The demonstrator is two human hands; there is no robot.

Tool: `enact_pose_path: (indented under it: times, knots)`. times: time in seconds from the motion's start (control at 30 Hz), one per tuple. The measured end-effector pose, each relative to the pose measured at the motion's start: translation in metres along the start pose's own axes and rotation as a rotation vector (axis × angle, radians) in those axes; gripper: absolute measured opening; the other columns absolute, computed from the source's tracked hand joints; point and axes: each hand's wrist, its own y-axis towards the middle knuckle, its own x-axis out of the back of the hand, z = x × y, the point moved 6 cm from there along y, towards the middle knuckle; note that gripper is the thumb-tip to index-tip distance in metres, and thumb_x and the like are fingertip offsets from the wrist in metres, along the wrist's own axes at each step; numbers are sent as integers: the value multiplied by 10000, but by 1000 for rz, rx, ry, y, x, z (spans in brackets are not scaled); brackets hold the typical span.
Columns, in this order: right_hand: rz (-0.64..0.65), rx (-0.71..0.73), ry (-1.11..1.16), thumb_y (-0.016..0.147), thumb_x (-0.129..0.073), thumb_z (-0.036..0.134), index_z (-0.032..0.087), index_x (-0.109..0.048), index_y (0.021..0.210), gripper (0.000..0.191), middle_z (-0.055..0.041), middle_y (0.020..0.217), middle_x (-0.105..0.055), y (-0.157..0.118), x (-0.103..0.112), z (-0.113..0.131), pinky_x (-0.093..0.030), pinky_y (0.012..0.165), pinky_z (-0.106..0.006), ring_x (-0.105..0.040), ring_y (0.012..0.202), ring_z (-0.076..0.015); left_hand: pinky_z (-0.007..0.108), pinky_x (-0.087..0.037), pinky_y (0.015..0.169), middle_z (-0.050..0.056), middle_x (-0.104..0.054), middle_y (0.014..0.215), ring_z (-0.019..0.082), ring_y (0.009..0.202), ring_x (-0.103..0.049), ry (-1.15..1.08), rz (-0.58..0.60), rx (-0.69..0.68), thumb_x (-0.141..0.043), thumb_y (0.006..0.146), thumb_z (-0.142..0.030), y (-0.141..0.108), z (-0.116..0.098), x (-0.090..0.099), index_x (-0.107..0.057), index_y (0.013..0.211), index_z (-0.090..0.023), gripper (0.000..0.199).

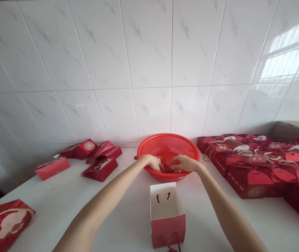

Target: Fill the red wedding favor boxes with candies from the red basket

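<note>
Both of my hands reach into a red plastic colander-like basket [170, 140] standing against the wall. My left hand [156, 163] is at its left front, fingers curled down among small red wrapped pieces [167, 163]. Close by on the right, my right hand [181, 163] has its fingers bent together over the same pieces. What either hand grips is too small to make out. Between my forearms, in front of the basket, stands an open red gift box [168, 227]. Its white inside faces up, its lid flap is raised, and dark red cords hang at its front.
Rows of red gift boxes [246, 178] with tags and twine handles fill the right side. Several red folded cartons [100, 169] lie at the left. A red box with a rope handle [9, 224] is at the near left. A cardboard box [286, 132] sits far right, beneath the tiled wall [151, 63].
</note>
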Motion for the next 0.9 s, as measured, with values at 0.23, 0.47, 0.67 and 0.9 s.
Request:
enact_pose_path:
  times: [0.23,0.47,0.67,0.9]
  knots:
    - [68,-158,-87,792,-677,199,208,-694,1133,342,-103,1147,-712,-6,-13,-5,-485,688,-301,-682,994,-275,346,-511,937,135,-573,1463,308,1303,-571,-14,-317,84,-571,719,-77,18,23,3,-580,1394,-250,696]
    - [11,-315,-101,775,-533,62,139,-506,1341,572,-168,1054,-702,-3,-5,-17,-422,522,-277,-681,785,-251,346,-504,951,148,-612,1383,328,1247,-593,-56,-346,16,-753,718,-257,11,16,-8,-629,1315,-228,610]
    - [5,-308,-126,757,-595,87,161,-277,1563,870,-210,1248,-639,-3,-15,-13,-443,603,-267,-691,895,-246,292,-516,734,103,-698,1070,301,1068,-654,3,-314,-23,-744,722,-299,-6,4,-35,-716,1022,-211,313]
    - [-50,-297,-160,760,-641,103,161,-198,1609,959,-244,1316,-583,-5,-22,-11,-496,737,-319,-668,1061,-310,276,-456,609,74,-714,881,245,829,-688,5,-364,-7,-681,750,-203,-16,-5,-43,-702,809,-197,63]
